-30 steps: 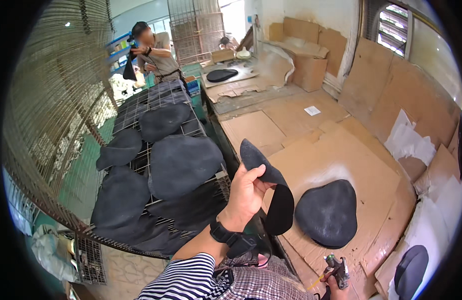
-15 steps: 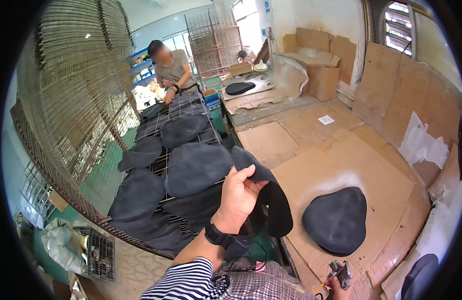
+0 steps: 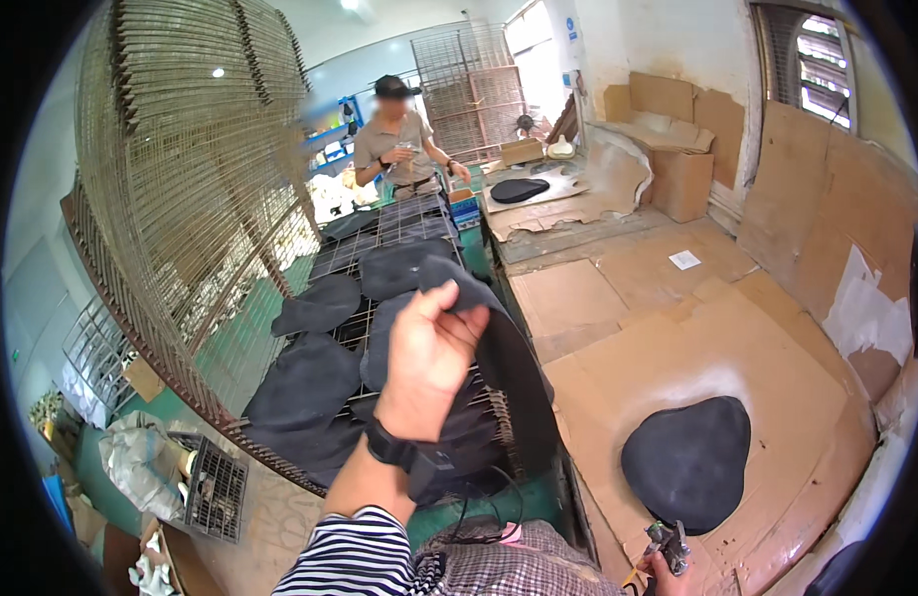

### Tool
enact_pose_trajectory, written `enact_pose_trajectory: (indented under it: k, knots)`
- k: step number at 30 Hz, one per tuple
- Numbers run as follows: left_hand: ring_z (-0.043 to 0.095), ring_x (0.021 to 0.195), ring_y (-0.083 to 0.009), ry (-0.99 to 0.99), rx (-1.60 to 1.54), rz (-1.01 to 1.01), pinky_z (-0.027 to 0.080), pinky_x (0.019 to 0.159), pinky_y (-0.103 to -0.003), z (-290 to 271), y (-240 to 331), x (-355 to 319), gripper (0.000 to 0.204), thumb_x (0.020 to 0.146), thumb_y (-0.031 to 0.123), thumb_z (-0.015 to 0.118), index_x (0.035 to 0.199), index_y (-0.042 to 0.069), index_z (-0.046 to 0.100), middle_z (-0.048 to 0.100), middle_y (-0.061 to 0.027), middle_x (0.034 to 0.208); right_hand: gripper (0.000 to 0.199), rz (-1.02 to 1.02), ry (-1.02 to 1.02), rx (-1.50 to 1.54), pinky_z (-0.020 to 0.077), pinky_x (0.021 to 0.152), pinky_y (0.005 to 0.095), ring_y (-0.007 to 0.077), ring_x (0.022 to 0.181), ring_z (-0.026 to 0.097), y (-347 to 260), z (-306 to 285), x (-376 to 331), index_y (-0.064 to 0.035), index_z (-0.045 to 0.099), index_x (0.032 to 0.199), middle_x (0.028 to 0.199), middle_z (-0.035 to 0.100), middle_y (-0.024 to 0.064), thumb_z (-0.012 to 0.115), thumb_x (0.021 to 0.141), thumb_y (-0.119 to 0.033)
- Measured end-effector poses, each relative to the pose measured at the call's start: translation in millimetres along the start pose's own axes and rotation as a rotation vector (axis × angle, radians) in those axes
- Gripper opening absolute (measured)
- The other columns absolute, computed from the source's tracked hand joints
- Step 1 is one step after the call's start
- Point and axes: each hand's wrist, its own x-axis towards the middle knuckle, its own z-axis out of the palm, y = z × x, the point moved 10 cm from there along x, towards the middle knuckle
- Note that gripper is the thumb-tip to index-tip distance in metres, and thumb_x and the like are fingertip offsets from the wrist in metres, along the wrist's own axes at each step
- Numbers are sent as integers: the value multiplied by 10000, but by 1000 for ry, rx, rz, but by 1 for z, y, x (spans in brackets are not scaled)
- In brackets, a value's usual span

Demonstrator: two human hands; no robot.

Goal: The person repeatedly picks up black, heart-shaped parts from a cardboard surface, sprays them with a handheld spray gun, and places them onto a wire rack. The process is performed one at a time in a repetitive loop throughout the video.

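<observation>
My left hand (image 3: 434, 348), with a dark watch on its wrist, pinches the top edge of a limp black sheet (image 3: 517, 372). The sheet hangs between the wire rack and the cardboard-covered table. At the lower right my right hand (image 3: 668, 578) grips a small metal spray gun (image 3: 668, 542). Just beyond the gun lies a black rounded pad (image 3: 689, 462), broad at the near end, with pale overspray on the cardboard behind it. Several similar black pieces (image 3: 305, 382) lie spread over the wire rack (image 3: 399, 221) on the left, partly hidden by my left arm.
A stack of upright wire racks (image 3: 211, 149) leans at the left. Across the rack stands a co-worker (image 3: 399, 149). Another black piece (image 3: 520, 191) lies on the far table, near a cardboard box (image 3: 683, 179). A dark plastic crate (image 3: 216, 489) sits at the lower left.
My left hand has moved left and up over the rack with the sheet, which now hangs longer. The view has shifted slightly. The co-worker has straightened up from the rack.
</observation>
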Motion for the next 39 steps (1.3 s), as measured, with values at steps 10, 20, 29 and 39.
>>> enact_pose_trajectory:
  k: [10,20,29,39]
  knots:
    - [583,919,-310,-239,85,319,546,803,-362,47,210,75,171,884,-47,441,1041,-113,438,558,-216,1018,485,2,-261,-94,394,906,283,139,1120,488,-33,77,23,-60,424,1340,1258,537,60,577,890,-155]
    - [554,1004,-354,10,40,467,511,878,-423,-42,349,177,227,885,-51,414,1098,-128,409,514,-242,1102,497,4,-423,-156,398,511,216,78,628,504,-76,238,55,-74,433,1341,951,594,3,600,881,-162]
    - [563,967,-346,229,50,378,533,842,-416,-241,396,344,204,880,-42,411,1062,-136,413,521,-240,1048,197,284,-273,-283,351,414,245,102,471,451,-37,326,91,-109,532,863,617,491,-13,645,861,-270]
    - [582,843,-261,205,239,686,544,764,-394,-400,458,453,176,862,5,506,1031,11,459,533,-141,978,497,241,-61,-646,510,538,282,158,634,604,-94,392,86,2,539,1125,810,638,99,736,776,-293]
